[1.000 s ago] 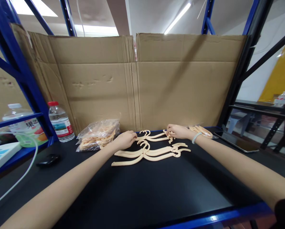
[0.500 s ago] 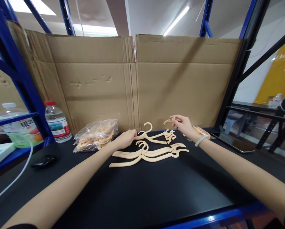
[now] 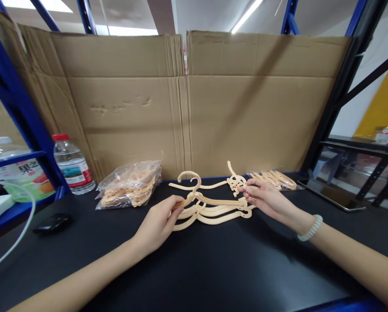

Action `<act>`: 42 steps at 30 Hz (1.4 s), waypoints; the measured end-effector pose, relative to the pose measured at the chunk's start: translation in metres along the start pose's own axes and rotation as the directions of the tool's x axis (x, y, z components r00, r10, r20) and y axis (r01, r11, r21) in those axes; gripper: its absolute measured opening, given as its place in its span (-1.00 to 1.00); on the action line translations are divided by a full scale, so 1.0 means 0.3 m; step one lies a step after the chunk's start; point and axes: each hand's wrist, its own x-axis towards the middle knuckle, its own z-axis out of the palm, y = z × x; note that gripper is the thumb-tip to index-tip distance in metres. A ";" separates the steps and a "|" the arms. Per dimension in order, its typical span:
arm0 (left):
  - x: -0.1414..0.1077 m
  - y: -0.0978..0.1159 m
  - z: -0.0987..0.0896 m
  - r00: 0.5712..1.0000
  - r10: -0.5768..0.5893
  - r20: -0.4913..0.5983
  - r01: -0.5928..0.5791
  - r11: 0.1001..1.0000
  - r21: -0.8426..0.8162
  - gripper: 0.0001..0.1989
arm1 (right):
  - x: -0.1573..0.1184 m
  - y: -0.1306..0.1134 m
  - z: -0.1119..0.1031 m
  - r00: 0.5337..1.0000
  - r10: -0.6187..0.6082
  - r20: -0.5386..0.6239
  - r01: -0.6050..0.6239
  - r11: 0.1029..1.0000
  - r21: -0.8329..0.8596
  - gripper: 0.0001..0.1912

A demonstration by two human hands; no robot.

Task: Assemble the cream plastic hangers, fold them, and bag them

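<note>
My left hand is closed around the left end of a cream plastic hanger. This hanger is raised over several more cream hangers lying on the black tabletop. At the raised hanger's right end, my right hand pinches a small cream hook piece; the fingertips partly hide it. Just behind those fingers lies a small heap of cream hook pieces. Another hanger rests flat behind the raised one.
A clear bag of cream parts lies at left, another bag at right. A water bottle, a black mouse and a white cable are on the left. A tablet lies far right. Cardboard walls off the back.
My left hand has lifted a hanger and brought it nearer, over the other hangers. My right hand has come down and closer to that hanger's right end. The camera view has shifted slightly.
</note>
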 end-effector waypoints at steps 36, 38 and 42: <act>-0.036 -0.004 0.035 0.984 0.101 -0.145 -0.078 0.984 0.159 -0.84 | -0.055 0.012 0.057 0.977 0.106 0.187 -0.068 0.978 -0.197 -0.74; -0.037 -0.003 0.035 0.983 0.114 -0.143 -0.089 0.982 0.168 -0.85 | -0.057 0.014 0.056 0.972 0.105 0.209 -0.066 0.980 -0.187 -0.75; -0.036 0.002 0.034 0.985 0.107 -0.133 -0.082 0.980 0.183 -0.83 | -0.057 0.022 0.048 0.961 0.125 0.248 -0.084 0.982 -0.168 -0.79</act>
